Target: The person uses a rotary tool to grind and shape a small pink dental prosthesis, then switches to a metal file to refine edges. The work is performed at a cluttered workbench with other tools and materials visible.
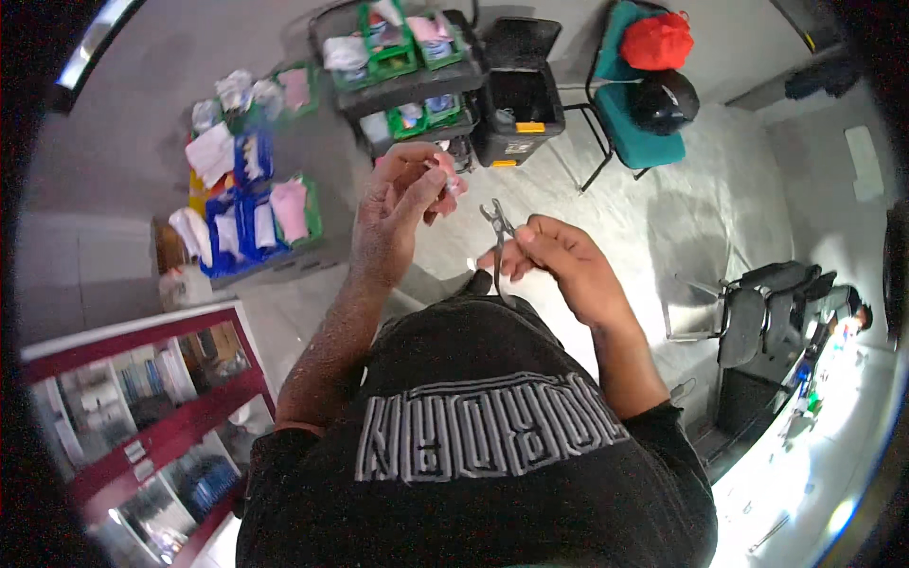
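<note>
My left hand, raised at the middle of the view, is closed around a small pink piece. It has a whitish part near my thumb; my fingers cover much of the rest, and its exact kind cannot be made out. Just to the right and lower, my right hand grips a pair of metal pliers by its handles. The short curved jaws point up and stand apart, close to the pink piece but not touching it. One handle curves down below my fingers.
Green and blue bins with pink and white items fill a grey surface at left. More bins sit on a dark rack, beside a black crate. A teal chair holds a helmet and red bag; a maroon-framed cabinet stands lower left.
</note>
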{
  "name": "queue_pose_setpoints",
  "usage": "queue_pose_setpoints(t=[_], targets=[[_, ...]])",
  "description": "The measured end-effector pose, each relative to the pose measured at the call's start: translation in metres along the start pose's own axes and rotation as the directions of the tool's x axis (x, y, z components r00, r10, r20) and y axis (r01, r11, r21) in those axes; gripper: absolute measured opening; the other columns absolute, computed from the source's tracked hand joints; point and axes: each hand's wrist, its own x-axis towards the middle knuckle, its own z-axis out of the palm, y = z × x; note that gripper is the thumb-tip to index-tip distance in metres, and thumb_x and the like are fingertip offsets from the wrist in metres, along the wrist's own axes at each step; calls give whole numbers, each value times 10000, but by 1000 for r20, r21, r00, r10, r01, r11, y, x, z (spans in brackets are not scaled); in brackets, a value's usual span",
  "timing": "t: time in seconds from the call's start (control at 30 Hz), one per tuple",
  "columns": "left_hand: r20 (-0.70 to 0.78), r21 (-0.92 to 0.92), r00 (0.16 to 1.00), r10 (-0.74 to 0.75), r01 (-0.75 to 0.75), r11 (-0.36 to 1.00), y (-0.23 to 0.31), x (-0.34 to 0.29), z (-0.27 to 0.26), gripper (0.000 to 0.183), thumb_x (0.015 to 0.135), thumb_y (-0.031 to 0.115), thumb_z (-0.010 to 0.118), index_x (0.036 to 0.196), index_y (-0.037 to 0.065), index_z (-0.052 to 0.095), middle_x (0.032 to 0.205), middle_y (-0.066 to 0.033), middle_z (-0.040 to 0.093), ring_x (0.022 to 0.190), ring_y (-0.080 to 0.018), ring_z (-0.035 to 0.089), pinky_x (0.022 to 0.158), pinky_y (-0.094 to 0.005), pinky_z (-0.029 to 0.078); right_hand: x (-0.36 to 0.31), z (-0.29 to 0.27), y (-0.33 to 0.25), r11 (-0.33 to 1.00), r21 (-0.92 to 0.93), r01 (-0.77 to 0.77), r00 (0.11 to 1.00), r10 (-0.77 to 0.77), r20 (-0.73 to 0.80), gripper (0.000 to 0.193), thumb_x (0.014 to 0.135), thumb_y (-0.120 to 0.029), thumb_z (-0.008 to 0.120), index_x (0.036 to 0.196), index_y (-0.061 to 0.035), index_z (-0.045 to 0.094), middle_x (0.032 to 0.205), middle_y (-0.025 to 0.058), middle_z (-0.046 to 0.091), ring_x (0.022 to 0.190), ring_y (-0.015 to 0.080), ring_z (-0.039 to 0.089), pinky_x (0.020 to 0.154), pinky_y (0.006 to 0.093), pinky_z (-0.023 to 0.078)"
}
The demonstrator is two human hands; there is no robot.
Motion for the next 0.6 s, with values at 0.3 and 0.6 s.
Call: queue_pose_setpoints(t=[0.3, 0.6], targets=[[225, -130, 973, 48, -19, 991, -43, 141, 150, 258, 1025, 249, 560, 1159, 29, 545, 1033, -79, 623, 907, -137, 599, 736, -275, 485, -1, -141, -72, 904, 420, -72, 992, 110, -67, 387, 1063, -325, 531, 1135, 54, 562, 1071, 307, 716, 859, 274, 733, 806, 350, 606], [460, -242, 863, 209, -104, 965, -94, 298, 231, 255, 1014, 208, 562, 1169, 6, 553, 1090, -100, 610, 990, -163, 587, 863, -313, 461, 59, -260, -120, 812, 581, -50, 982, 146, -119, 427, 1071, -333, 491, 1110, 82, 578, 1109, 337, 698, 1000, 380, 728, 899, 432, 591]])
